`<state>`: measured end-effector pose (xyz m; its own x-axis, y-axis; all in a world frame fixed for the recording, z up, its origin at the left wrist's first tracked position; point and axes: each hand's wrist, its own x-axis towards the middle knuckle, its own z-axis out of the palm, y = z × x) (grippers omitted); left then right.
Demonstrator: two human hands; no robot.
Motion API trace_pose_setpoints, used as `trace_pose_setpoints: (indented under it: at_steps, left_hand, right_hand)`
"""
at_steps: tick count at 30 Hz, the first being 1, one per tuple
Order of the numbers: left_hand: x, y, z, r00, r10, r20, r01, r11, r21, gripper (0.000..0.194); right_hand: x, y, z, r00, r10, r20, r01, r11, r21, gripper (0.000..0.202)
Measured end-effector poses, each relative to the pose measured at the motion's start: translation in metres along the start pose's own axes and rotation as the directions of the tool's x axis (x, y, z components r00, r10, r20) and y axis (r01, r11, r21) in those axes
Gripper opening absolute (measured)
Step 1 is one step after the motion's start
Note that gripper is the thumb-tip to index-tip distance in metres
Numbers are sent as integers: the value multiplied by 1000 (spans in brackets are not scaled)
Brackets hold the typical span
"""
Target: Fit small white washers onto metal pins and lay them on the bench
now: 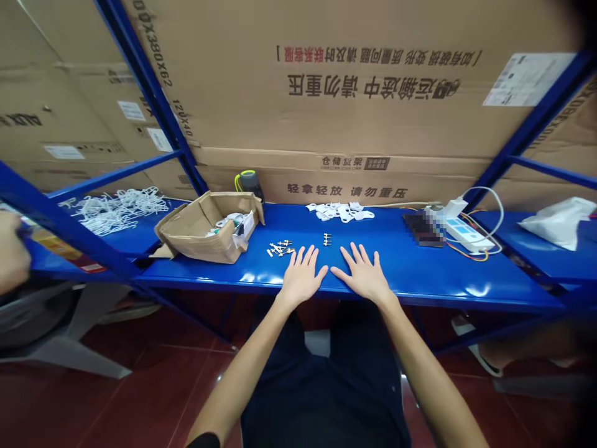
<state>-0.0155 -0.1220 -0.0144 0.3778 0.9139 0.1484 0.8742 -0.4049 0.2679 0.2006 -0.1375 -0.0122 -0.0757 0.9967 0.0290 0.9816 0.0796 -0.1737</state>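
My left hand (302,275) lies flat on the front of the blue shelf table (261,274), fingers spread and holding nothing. Beside it, my right hand (364,272) rests palm down in the same way, also empty. Just beyond the left fingertips is a loose pile of small brass-and-white metal parts (280,248). A few more of these small parts (327,239) stand in a short row ahead of the gap between my hands. Farther back lies a heap of flat white plastic pieces (339,212) with holes in them.
An open cardboard box (200,239) with mixed parts sits at left, a dark bottle (252,183) behind it. At right are a power strip (466,233) and a pixelated dark object (422,229). White cords (119,208) lie far left, near another person's hand (12,252).
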Motion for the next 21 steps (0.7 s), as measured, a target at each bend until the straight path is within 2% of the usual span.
trace_pose_setpoints:
  at_steps: [5,11,16,21]
  left_hand:
    - [9,0,-4,999,-28,28,28,1000,1,94]
    - [9,-5,-5,1000,25,4,-25,1000,13,94]
    - [8,-2,-4,1000,18,-19,-18,1000,21,92]
    - [8,0,-8,1000,8,3,-8,1000,6,92]
  right_hand:
    - [11,-2,-1,1000,3,25,-3,1000,-5,93]
    - [7,-3,-3,1000,-2,10,2,1000,-12,92]
    - [4,-1,-3,1000,-25,-4,25,1000,9,90]
    - [5,2,1,999,-37,-26,37,999,6,90]
